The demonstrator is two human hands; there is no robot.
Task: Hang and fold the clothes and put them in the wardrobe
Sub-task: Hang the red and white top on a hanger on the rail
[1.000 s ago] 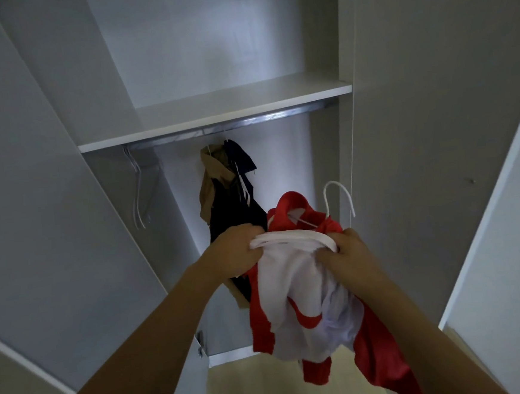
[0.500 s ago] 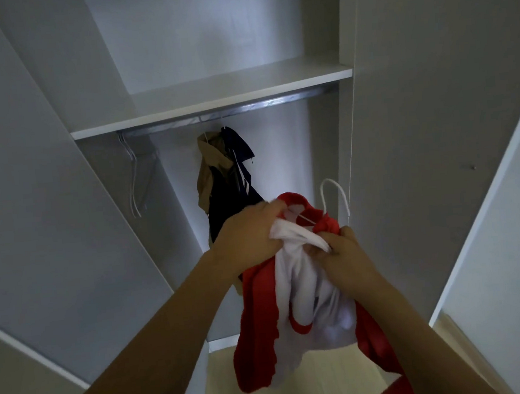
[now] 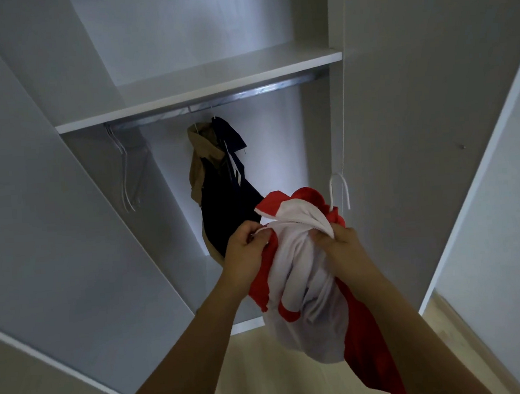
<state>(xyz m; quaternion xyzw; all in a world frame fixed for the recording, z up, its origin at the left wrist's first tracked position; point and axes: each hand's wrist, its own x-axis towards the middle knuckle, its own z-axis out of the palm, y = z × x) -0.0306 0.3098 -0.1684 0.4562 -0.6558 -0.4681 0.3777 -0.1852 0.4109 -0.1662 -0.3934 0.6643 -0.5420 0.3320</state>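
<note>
Both grips are closed on cloth: our left hand [image 3: 247,253] pinches the pale edge of the red and white garment [image 3: 305,280] at its upper left, and our right hand [image 3: 338,243] has fingers curled into a bunched white fold at its upper right. We hold the garment in front of the open wardrobe [image 3: 49,182], below its shelf [image 3: 212,82], with most of the cloth hanging down between our forearms toward the floor.

From largest to smallest, what matters next is this. The rail [image 3: 229,98] runs left to right under the shelf, well above and beyond our hands. On it hang a dark garment [image 3: 224,199] and a tan garment [image 3: 198,158] near the middle, and bare hangers [image 3: 128,179] at the left end. To the right of those clothes the rail looks free. The white hanger hook [image 3: 339,190] rises from the garment just above and beside our right hand, so that hand is the nearer one to lift it.

We judge the hook must travel up and away from us to reach the free stretch of rail. Whether the garment sits squarely on the hanger we cannot tell; the shoulders are hidden in the bunched cloth.
</note>
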